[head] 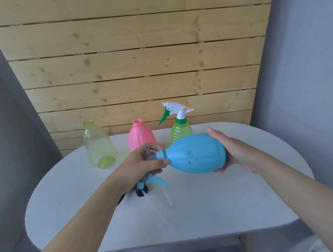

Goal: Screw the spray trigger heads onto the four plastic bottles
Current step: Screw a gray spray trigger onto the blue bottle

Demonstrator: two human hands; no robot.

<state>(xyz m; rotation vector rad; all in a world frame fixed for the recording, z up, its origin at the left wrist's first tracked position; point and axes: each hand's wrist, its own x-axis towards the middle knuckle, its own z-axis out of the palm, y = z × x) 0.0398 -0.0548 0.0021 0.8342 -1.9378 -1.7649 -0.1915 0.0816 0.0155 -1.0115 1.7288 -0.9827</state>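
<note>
The blue bottle (197, 153) is held horizontally above the table (243, 208) at centre frame, neck pointing toward the left of the frame. The right hand (238, 151) cups its base, fingers (213, 132) wrapped over the top and thumb beneath, evidently to steady the body against turning. The left hand (142, 163) closes round a grey spray head (149, 155) seated at the blue neck collar, thumb and fingers curled about it; this grip suits twisting the head onto the thread, and the step appears under way, not finished. Below the left hand lie loose trigger heads (151, 181) with dip tubes, one blue-levered, partly hidden by the wrist. Toward the rear of the table stand three bottles: a yellow-green bottle (99, 146) at left and a pink bottle (141, 135) at centre, both open-necked, and a green bottle (179, 131) right of centre with its white-and-green trigger (175, 111) already fitted. By this count, one bottle is complete.
</note>
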